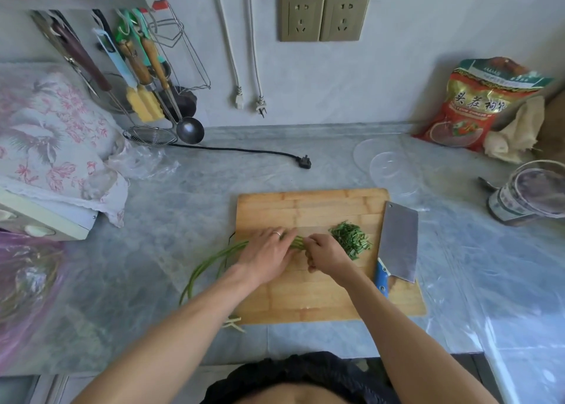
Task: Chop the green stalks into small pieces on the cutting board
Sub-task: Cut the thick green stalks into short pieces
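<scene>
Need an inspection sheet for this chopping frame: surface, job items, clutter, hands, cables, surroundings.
Surface: grey marbled counter; wooden cutting board lies flat on it.
Job's things: green stalks bundled, their uncut ends hanging off the board's left edge; chopped pieces piled on the board; cleaver lying flat at the board's right side, unheld.
Clutter: red bag, clear lids, tub, plastic wrap.
Hands: left hand rests over the stalks; right hand pinches their cut ends.
Cables: black cord unplugged on the counter; two white cords hanging, unplugged.
Surroundings: wall sockets, hanging utensils, floral cloth.
</scene>
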Demonstrator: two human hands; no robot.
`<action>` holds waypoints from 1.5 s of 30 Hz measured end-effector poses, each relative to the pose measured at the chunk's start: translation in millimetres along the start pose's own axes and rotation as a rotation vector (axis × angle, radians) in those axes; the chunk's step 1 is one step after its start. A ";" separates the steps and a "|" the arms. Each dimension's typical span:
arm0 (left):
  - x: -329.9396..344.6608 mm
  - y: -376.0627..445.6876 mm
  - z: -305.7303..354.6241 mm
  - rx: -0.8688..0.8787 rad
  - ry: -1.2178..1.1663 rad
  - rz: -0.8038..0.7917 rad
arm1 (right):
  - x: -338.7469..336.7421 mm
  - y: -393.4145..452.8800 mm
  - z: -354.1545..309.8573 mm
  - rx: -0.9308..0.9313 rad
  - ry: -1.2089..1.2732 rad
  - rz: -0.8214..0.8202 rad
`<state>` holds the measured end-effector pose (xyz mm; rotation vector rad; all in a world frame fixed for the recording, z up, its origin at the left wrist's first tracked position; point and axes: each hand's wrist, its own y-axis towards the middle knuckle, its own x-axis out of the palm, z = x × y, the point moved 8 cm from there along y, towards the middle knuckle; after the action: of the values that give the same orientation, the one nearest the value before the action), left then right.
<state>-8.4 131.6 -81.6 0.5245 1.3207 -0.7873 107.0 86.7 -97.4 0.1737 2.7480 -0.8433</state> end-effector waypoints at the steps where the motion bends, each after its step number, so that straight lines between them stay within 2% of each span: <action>1: 2.6 4.5 2.6 -0.001 0.010 -0.034 | -3.8 -1.0 1.1 -0.003 0.001 -0.001; 4: 6.4 8.7 5.4 -0.014 0.017 -0.090 | -13.6 -7.6 1.8 -0.005 -0.017 0.046; 6: 5.4 11.3 9.6 0.001 0.050 -0.067 | -30.9 -17.2 2.0 -0.018 -0.117 0.141; 8: 6.3 14.6 11.0 -0.001 -0.003 -0.008 | -56.0 -33.4 2.9 -0.043 -0.250 0.313; 10: 11.2 17.5 19.4 0.040 -0.199 0.037 | -83.5 -56.9 11.5 -0.044 -0.307 0.530; 12: 9.2 21.6 30.4 0.085 -0.303 0.100 | -101.8 -78.3 22.9 0.008 -0.433 0.668; 14: 6.2 28.6 42.9 0.136 -0.297 0.132 | -110.8 -89.1 39.4 0.133 -0.551 0.697; 18: -6.0 42.2 61.8 0.152 -0.230 0.135 | -111.4 -88.7 69.1 0.329 -0.643 0.599; 20: -10.6 45.3 70.3 0.173 -0.119 0.131 | -113.7 -88.1 78.4 0.358 -0.585 0.582; 22: -14.8 44.2 71.7 0.186 -0.032 0.131 | -120.3 -92.7 82.0 0.345 -0.378 0.629; 24: -18.6 37.9 66.1 0.182 -0.035 0.118 | -126.5 -106.0 79.0 0.263 -0.110 0.704; 27: -22.5 24.2 45.1 0.122 -0.068 0.113 | -129.3 -123.1 57.9 0.060 0.083 0.780; 30: -22.2 11.3 19.8 0.031 -0.026 0.146 | -118.7 -116.3 24.3 -0.161 0.014 0.697; 34: -15.6 1.8 -3.7 -0.062 0.027 0.134 | -75.8 -85.4 -4.8 -0.254 -0.093 0.433; 38: -18.2 -5.3 -12.6 -0.108 0.034 0.144 | -39.9 -69.8 -12.9 -0.305 -0.089 0.314; 41: -12.7 -6.4 -12.4 -0.101 0.003 0.106 | -32.3 -63.2 -14.1 -0.302 -0.100 0.279; 45: -8.9 -8.7 -17.4 -0.179 0.065 0.136 | -26.9 -56.3 -15.2 -0.292 -0.123 0.203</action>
<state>-26.7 140.7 -75.5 0.4946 1.3852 -0.5382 118.9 47.8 -47.6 0.3242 2.6425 -0.3826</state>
